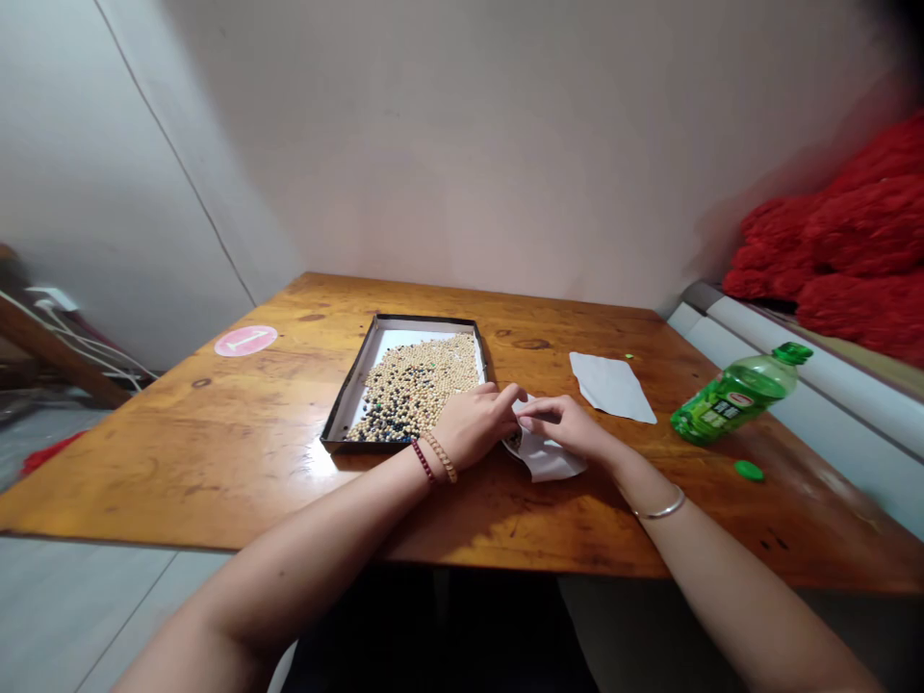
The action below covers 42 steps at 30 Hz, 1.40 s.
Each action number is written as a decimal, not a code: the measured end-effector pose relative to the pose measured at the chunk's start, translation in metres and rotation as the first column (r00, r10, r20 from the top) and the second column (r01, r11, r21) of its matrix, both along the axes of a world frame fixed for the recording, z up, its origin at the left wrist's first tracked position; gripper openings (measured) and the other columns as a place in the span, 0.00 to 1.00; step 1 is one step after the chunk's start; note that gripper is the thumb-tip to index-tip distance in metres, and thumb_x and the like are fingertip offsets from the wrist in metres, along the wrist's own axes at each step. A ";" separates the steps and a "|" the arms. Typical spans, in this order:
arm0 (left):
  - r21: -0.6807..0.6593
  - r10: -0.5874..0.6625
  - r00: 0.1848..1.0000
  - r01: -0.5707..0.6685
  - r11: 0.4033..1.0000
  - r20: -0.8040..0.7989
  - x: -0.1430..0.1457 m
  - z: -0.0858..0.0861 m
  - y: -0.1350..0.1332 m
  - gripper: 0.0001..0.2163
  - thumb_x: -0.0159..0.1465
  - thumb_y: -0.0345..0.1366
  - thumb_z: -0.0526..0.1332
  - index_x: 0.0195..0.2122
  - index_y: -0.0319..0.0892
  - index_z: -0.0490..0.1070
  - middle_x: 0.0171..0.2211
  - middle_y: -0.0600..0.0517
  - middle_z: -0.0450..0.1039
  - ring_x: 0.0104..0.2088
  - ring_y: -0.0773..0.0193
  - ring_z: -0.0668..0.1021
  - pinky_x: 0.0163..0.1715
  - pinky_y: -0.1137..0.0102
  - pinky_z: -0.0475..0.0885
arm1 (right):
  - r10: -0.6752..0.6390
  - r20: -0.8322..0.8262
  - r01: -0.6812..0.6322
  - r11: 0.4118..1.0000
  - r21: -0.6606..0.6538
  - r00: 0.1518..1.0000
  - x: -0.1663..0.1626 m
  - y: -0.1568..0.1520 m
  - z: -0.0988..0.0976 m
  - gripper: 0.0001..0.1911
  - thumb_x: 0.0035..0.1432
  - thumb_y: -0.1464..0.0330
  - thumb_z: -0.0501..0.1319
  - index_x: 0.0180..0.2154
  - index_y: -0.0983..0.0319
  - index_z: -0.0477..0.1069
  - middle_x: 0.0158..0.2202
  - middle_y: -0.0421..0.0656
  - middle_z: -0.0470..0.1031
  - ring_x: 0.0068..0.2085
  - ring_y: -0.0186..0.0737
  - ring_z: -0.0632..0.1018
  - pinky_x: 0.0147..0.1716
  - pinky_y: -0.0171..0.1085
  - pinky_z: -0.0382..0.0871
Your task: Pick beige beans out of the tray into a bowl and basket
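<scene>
The left hand (473,423) and right hand (570,428) meet at the left end of a folded white paper (554,460), near the desk's (180,452) front edge. Their fingers bend inward there; whether either set grips the paper cannot be told. The tray (347,409), its right wall just beside the paper, bears mixed beads (425,375). Wood grain spans tray to left desk edge; at right, a flat sheet (613,387) lies apart from the tilted-looking bottle (736,395).

White "1" on the pink oval sticker (245,341)
</scene>
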<state>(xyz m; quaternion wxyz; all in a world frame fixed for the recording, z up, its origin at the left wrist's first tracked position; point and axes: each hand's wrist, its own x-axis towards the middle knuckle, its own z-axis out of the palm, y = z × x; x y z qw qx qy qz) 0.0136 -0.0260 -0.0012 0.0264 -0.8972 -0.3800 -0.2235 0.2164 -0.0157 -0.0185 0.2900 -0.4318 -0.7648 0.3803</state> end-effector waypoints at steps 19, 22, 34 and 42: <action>-0.025 0.540 0.816 -0.556 0.831 -0.205 -0.040 0.014 0.026 0.16 0.62 0.30 0.57 0.51 0.36 0.62 0.32 0.44 0.75 0.45 0.51 0.71 0.33 0.67 0.66 | -0.027 -0.006 0.027 1.000 -0.015 1.000 0.000 0.001 -0.006 0.15 0.58 0.59 0.57 0.31 0.64 0.71 0.29 0.41 0.72 0.30 0.36 0.71 0.32 0.34 0.63; -0.071 0.582 0.754 -0.627 0.775 -0.306 -0.049 0.013 0.032 0.17 0.61 0.25 0.53 0.51 0.34 0.63 0.32 0.41 0.75 0.49 0.49 0.69 0.36 0.65 0.66 | -0.032 -0.014 0.032 0.999 -0.020 0.999 0.000 0.001 -0.007 0.16 0.60 0.57 0.55 0.32 0.64 0.72 0.30 0.42 0.73 0.30 0.36 0.71 0.32 0.34 0.64; -0.099 0.612 0.711 -0.676 0.730 -0.347 -0.049 0.013 0.034 0.15 0.60 0.24 0.49 0.47 0.37 0.65 0.35 0.41 0.76 0.46 0.52 0.71 0.36 0.67 0.68 | -0.123 -0.013 0.122 0.992 -0.035 0.992 -0.004 -0.004 -0.003 0.16 0.50 0.57 0.65 0.30 0.64 0.74 0.29 0.43 0.76 0.31 0.38 0.74 0.33 0.36 0.65; -0.098 0.604 0.724 -0.664 0.741 -0.335 -0.049 0.016 0.031 0.14 0.60 0.24 0.50 0.46 0.37 0.66 0.34 0.41 0.76 0.45 0.50 0.72 0.35 0.66 0.68 | -0.054 -0.007 0.054 0.998 0.028 0.999 -0.004 -0.002 -0.002 0.18 0.58 0.56 0.57 0.31 0.64 0.73 0.30 0.43 0.74 0.31 0.37 0.72 0.32 0.35 0.64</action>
